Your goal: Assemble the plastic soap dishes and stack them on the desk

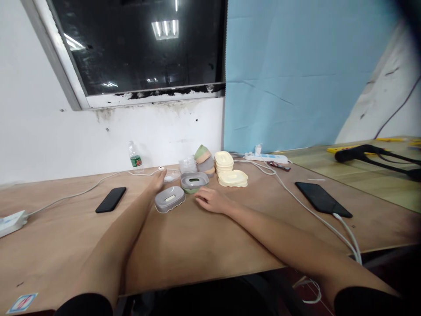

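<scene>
My left hand [157, 181] reaches forward on the left, its fingers close together. A small white round piece [161, 168] shows at its fingertips, and a clear plastic tray [173, 175] lies just right of it. What the fingers grip is partly hidden. My right hand [213, 200] rests on the table with loosely bent fingers apart, holding nothing I can see. Its fingertips are beside a grey soap dish [194, 180], which sits over a green one [190, 191]. Nearer me, between my hands, lies another grey soap dish [170, 199] with a slot in its middle.
Cream dishes [233, 178] are stacked behind my right hand, beside green, peach and grey dishes [202, 154]. A bottle [134, 156] stands by the wall. Phones [111, 200] [322, 199] lie left and right. Cables cross the table [194, 245] from a power strip [268, 158].
</scene>
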Available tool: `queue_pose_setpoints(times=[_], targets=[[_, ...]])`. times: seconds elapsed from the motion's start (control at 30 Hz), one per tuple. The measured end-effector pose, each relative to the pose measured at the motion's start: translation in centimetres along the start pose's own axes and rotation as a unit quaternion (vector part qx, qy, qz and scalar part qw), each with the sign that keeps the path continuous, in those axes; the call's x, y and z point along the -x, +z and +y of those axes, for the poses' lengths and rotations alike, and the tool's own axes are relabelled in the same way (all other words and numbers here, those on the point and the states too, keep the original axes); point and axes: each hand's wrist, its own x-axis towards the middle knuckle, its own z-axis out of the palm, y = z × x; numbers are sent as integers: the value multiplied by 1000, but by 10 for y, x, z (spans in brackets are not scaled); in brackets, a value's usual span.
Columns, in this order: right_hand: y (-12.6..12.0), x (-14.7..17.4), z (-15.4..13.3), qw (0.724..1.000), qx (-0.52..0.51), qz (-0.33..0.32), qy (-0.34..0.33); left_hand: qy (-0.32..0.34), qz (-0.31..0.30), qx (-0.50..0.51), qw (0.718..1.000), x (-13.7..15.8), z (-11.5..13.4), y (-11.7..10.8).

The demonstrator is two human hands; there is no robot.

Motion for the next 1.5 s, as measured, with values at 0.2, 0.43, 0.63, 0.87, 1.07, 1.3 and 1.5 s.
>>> queue_pose_setpoints(times=[0.2,0.43,0.63,0.87,1.07,1.3,1.5], targets=[[-1,2,9,999,19,15,42,-62,7,-13,998,7,13,0],[10,-1,-1,1000,10,-21,-4,-25,-9,-129,991,69,33,-5],[16,-11,-7,1000,-6,-3,18,91,-102,-186,973,103,24,3],[-1,-9,-6,999,-30,-9,13,232,-92,-128,960,108,36,0],[-10,-6,-4,997,-49,59,11,266,-40,-73,960,112,41,8],[-8,-6,2,994,-52,83,-42,220,-29,57,973,116,52,10],[-9,-5,10,996,8,92,-19,141,-50,135,979,118,53,16]])
